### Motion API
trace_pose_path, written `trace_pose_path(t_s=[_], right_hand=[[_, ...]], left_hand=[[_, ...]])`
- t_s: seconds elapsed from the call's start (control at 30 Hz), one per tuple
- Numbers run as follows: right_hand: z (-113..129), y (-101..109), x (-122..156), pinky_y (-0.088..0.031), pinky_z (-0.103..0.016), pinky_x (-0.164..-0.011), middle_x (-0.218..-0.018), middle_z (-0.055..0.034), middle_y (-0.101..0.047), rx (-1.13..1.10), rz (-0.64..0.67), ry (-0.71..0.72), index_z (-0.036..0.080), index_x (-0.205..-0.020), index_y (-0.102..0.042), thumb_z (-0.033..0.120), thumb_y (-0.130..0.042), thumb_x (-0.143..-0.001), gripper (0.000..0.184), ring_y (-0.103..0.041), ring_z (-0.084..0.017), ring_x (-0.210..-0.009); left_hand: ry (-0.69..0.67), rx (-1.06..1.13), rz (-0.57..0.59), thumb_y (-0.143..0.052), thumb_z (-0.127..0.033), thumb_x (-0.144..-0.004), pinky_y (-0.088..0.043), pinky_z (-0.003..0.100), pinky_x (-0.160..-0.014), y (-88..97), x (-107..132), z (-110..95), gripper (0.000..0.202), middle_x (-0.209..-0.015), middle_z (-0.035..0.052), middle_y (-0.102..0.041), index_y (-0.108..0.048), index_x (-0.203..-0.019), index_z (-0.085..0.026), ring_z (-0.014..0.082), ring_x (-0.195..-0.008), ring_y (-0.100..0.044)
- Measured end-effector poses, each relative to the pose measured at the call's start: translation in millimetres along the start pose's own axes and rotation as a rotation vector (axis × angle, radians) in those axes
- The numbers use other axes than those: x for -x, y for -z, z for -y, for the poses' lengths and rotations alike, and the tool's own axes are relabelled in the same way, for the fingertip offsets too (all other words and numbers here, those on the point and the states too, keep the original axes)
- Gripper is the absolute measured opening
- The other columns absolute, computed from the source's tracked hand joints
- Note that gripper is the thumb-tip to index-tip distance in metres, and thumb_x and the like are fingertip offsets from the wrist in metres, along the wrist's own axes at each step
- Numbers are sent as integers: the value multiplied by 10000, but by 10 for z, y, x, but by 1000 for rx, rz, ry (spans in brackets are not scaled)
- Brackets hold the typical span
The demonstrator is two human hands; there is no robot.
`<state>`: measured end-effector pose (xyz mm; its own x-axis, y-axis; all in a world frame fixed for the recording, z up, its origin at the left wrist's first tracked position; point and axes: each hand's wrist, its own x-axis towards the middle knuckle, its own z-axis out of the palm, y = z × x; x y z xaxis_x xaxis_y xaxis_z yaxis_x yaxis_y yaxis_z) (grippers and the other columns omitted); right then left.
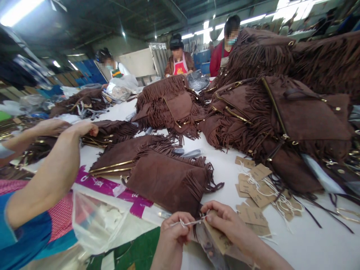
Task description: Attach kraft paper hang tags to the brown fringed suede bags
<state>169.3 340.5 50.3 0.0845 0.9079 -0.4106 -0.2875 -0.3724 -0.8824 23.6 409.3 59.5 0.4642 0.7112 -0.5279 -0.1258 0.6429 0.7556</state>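
My left hand (177,227) is closed, pinching a white string (194,222) that runs across to the right. Close beside it, my right hand (225,218) is closed on a brown cardboard hang tag (221,240) and the string at the near corner of a brown suede fringed bag (165,178). That bag lies flat on the white table (222,176), with fringe along its right end. Below my fingers a greyish strip (208,245) hangs down; what it is I cannot tell. How the string meets the bag is hidden by my fingertips.
Loose hang tags (260,191) with white strings lie to the right. Fringed bags with gold zips (275,112) are heaped behind them. A co-worker's arms (53,161) reach over bags at left, above a clear plastic bag (95,221). Several people work across the table.
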Motion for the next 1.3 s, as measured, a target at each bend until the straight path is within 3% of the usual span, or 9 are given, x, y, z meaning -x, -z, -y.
trace_pose_path(t_s=[0.13,0.3,0.5,0.63,0.73,0.87,1.03,1.17,1.3], right_hand=[[-1,50,7,-309,-220,-499,-572,53,-534,-202,-17,-90,169,-836,-526,264,-569,-657,207,-441,-82,-503],[42,70,7,-320,-206,-489,-576,38,-584,-295,-70,-144,151,-784,-550,226,-589,-603,200,-472,-77,-503],[149,52,20,-340,-216,-515,-625,23,-614,-341,-23,-148,166,-809,-550,245,-604,-596,234,-505,-95,-537],[218,21,17,-345,-231,-548,-644,31,-585,-290,19,-123,168,-848,-544,223,-589,-585,272,-506,-105,-573],[261,-25,-14,-321,-227,-530,-619,44,-539,-142,15,-69,160,-837,-529,211,-546,-597,246,-465,-96,-553],[277,-97,-96,-303,-224,-491,-611,39,-496,216,-31,10,155,-838,-529,168,-456,-602,247,-435,-106,-542],[308,-129,-167,-302,-216,-478,-602,38,-482,677,-80,153,167,-846,-567,105,-414,-604,293,-412,-108,-529],[365,-144,-164,-322,-220,-508,-632,12,-540,762,-42,158,161,-848,-591,89,-435,-596,305,-460,-123,-573],[417,-157,-154,-329,-232,-532,-639,-12,-579,794,50,178,162,-740,-611,118,-430,-661,203,-493,-134,-600]], left_hand=[[85,205,77,-535,-121,-481,-185,179,-369,22,22,14,20,-558,-15,-537,-551,-480,-133,36,-351,-372],[-19,15,76,-548,-142,-500,-187,182,-363,102,100,127,29,-543,-27,-506,-572,-516,-145,42,-347,-371],[-392,-578,109,-548,-119,-592,-349,193,-517,101,207,207,126,-602,18,-541,-663,-576,-169,107,-571,-492],[-617,-791,226,-504,-79,-646,-378,203,-563,70,214,299,247,-623,26,-574,-695,-734,-209,113,-574,-505],[-807,-974,249,-443,-71,-682,-365,194,-521,50,214,394,295,-632,43,-550,-687,-777,-207,116,-563,-507],[-972,-1187,183,-396,-112,-750,-345,202,-489,36,218,422,287,-618,52,-517,-671,-758,-196,121,-536,-489],[-950,-1104,205,-416,-128,-759,-361,198,-515,48,211,351,245,-643,47,-547,-648,-775,-204,121,-563,-507],[-858,-982,232,-437,-132,-754,-370,199,-543,17,219,306,226,-660,43,-584,-649,-776,-207,121,-589,-520],[-679,-870,142,-488,-147,-739,-362,187,-548,-70,222,192,169,-608,8,-574,-647,-710,-199,103,-557,-499]])
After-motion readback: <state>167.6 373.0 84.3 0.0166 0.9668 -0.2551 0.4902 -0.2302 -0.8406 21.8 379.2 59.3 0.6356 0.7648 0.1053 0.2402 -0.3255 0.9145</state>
